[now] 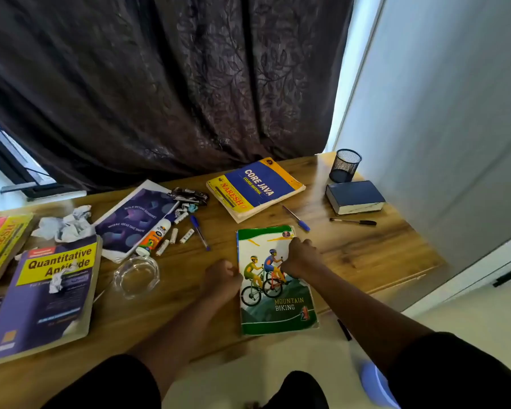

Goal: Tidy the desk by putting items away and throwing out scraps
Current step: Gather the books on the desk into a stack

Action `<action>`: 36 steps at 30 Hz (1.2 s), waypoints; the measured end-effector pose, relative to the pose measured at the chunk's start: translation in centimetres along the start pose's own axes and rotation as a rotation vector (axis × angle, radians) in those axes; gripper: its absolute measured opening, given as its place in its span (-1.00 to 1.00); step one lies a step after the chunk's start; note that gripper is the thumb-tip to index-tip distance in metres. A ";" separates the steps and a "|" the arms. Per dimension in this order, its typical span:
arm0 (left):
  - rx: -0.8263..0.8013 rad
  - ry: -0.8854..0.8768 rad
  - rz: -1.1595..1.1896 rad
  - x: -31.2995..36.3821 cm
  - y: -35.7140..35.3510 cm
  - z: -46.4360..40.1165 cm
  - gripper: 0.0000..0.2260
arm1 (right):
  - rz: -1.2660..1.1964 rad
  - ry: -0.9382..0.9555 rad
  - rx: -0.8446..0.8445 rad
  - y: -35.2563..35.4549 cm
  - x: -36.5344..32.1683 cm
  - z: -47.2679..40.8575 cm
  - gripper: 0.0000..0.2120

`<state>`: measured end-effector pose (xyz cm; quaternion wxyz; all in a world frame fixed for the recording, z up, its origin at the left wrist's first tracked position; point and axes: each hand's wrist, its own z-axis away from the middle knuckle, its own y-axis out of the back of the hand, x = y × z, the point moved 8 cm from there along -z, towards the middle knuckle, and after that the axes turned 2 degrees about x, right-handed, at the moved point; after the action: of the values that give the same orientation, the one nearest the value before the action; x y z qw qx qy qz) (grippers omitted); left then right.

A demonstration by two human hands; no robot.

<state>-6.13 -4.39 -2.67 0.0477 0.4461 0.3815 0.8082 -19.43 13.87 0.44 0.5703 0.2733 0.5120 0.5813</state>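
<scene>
A green "Mountain Biking" book [278,308] lies flat near the front edge of the wooden desk [366,255]. My left hand [223,277] is curled against the book's left edge. My right hand [300,256] presses on the cover near its upper right, fingers bent over the edge. A crumpled paper ball [67,224] lies at the left, and a small scrap [56,280] rests on the purple "Quantitative Aptitude" book [42,305]. Blue pens [199,233] [297,218] and a black pen [353,222] lie loose.
A "Core Java" book [255,187], a dark blue book [354,196] and a black mesh pen cup [345,165] sit at the back right. A purple booklet [136,219], glue bottle [155,236], glass dish [136,276] and a yellow book [0,246] lie left. Dark curtain behind.
</scene>
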 end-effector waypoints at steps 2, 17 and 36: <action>0.025 0.011 0.022 0.0 -0.2 0.2 -0.80 | -0.006 -0.008 0.019 0.1 0.3 0.1 -0.31; 0.082 0.127 0.081 -3.7 1.8 2.3 -0.64 | 0.031 0.129 -0.017 -1.9 -3.4 -0.1 -0.29; 0.272 -0.085 -0.047 -5.2 9.1 3.8 -0.71 | 0.153 0.435 0.193 -1.1 -13.9 1.4 -0.45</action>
<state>2.25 -10.75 0.99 0.0218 0.4731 0.4955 0.7282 -15.01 0.98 3.63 0.3723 0.2330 0.6538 0.6161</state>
